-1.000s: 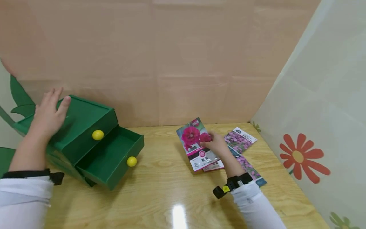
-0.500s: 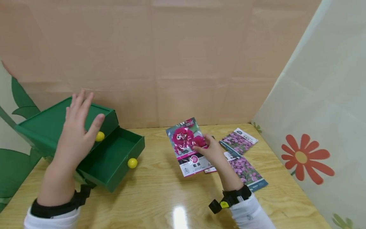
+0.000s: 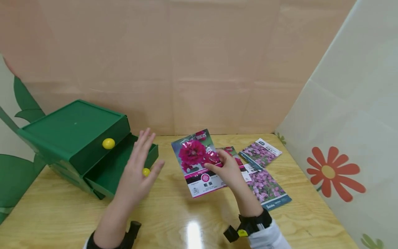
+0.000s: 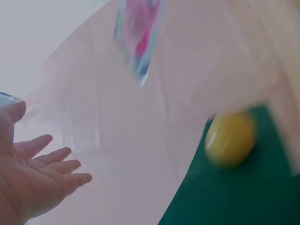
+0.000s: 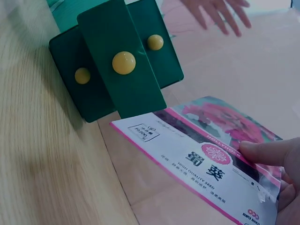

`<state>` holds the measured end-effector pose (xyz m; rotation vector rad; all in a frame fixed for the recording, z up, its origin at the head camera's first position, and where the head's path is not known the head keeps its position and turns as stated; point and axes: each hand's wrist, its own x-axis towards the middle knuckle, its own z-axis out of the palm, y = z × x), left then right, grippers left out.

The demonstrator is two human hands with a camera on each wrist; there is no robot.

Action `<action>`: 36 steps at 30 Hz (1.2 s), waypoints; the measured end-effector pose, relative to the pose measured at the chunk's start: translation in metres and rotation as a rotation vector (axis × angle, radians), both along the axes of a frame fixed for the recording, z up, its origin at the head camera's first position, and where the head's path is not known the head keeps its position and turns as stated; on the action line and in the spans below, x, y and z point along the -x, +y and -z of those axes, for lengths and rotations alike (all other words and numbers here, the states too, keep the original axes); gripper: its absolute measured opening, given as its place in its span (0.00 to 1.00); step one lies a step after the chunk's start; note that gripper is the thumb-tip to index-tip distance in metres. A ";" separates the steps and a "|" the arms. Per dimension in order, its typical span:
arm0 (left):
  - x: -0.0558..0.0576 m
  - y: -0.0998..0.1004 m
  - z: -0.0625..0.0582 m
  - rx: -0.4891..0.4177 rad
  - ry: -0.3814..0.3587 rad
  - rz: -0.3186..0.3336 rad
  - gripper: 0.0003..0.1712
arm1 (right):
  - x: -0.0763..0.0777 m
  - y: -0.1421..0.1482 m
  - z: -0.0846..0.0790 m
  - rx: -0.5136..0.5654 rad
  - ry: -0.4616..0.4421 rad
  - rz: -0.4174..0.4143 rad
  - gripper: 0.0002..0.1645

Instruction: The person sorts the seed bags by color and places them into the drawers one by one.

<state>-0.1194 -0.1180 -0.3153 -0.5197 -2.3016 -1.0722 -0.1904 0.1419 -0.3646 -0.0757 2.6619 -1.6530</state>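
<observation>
My right hand (image 3: 228, 169) pinches a hollyhock seed packet (image 3: 192, 155) by its right edge, thumb on the printed front. The packet, with a magenta flower and a white lower part, is lifted and tilted above the table. In the left wrist view my left hand (image 4: 40, 176) has its fingers spread and holds nothing. Seen from the head, that hand (image 3: 136, 173) hovers in front of a green drawer cabinet (image 3: 77, 128), hiding part of its pulled-out drawer (image 3: 105, 174). The right wrist view shows three yellow-knobbed drawers, the middle drawer (image 5: 119, 89) sticking out.
Purple-flowered seed packets (image 3: 267, 186) lie overlapping on the wooden table (image 3: 168, 221), right of my right hand. Another magenta-flowered packet (image 3: 231, 151) is partly hidden behind that hand. A papered wall (image 3: 217, 69) stands behind, with a flower-decorated white wall (image 3: 357, 103) at right.
My left hand has moved right from above the cabinet top to in front of the drawer. My right hand has drawn the hollyhock packet left, uncovering more of the other packets.
</observation>
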 end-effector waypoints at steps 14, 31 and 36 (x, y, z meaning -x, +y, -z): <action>0.016 0.052 0.054 -0.543 -0.420 0.107 0.43 | -0.006 -0.003 0.004 0.142 -0.032 0.053 0.28; 0.017 0.055 0.059 -0.734 -0.809 0.230 0.35 | -0.013 -0.013 0.003 0.137 0.028 -0.004 0.31; 0.016 0.056 0.058 -0.747 -0.814 0.212 0.31 | -0.015 -0.013 0.004 0.108 0.004 -0.038 0.35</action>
